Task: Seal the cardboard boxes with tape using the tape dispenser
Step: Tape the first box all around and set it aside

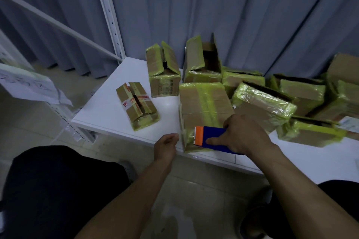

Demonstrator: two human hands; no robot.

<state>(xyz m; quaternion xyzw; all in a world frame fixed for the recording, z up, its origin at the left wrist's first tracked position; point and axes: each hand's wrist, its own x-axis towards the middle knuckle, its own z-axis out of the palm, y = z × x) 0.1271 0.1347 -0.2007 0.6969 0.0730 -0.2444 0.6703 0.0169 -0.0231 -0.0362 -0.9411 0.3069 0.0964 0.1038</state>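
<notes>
Mid-strip on the nearest cardboard box (pixel 204 103), at the near edge of the white table (pixel 108 106). Gripping the tape dispenser (pixel 211 137) in the right hand (pixel 242 134), fingers wrapped over its blue body, thumb laid along the side, tool pressed to the box's near end just ahead of the grip. Left of that grip, left hand (pixel 166 145) curled at the box's near-left corner; pinching a tape end or only steadying the cardboard, impossible to tell.

Dispenser lying crosswise, long axis left to right, orange blade end pointing away from the grip toward the left hand. Box's own long axis running away beyond the knuckles.

Next, by the look of it: a twist to tear the tape on the blade, then smoothing the loose end flat. Beyond the grip, open boxes (pixel 202 60) not yet sealed.
</notes>
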